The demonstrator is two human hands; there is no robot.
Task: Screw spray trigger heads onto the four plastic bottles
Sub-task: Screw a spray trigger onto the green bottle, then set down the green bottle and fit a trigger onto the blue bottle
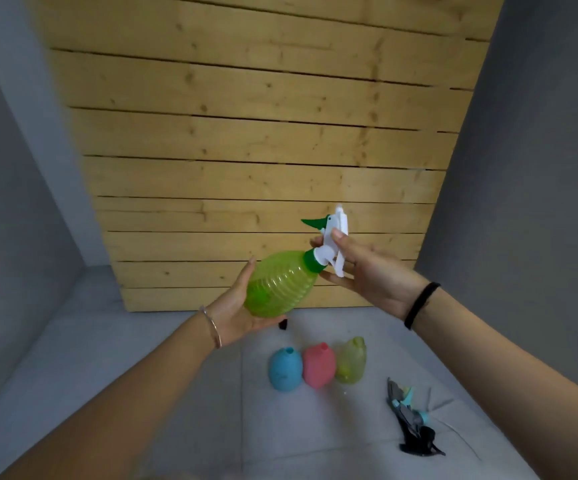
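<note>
From the head camera, a person is holding a green ribbed plastic bottle (282, 287) up in the air in front of a pale wooden plank wall (246, 133), tilted so its neck is pointing up and to the right. The left hand (237, 315) is cupping the bottle's rounded base from below, palm and fingers wrapped against its lower side. The right hand (367, 271) is closing around a white spray trigger head (332, 242) with a green nozzle, thumb on the near side and fingers behind it. The head's green collar (311, 259) is sitting on the bottle's neck; whether it is fully threaded down cannot be told.

Below, on the grey surface (176, 393), three more bottles are standing in a row, touching one another: a blue bottle (284, 370), a pink bottle (318, 365) and a yellow-green bottle (351, 360), all with open necks and no heads. Well apart to their right, a small heap of loose trigger heads (410, 419), bluish, grey and black, is lying with thin dip tubes trailing out.

This looks like the first of four bottles being fitted, at the screwing stage. The next move probably calls for keeping the base steady in the left hand while the right turns the collar until snug, head kept square to the neck to avoid cross-threading, then setting the bottle down.
</note>
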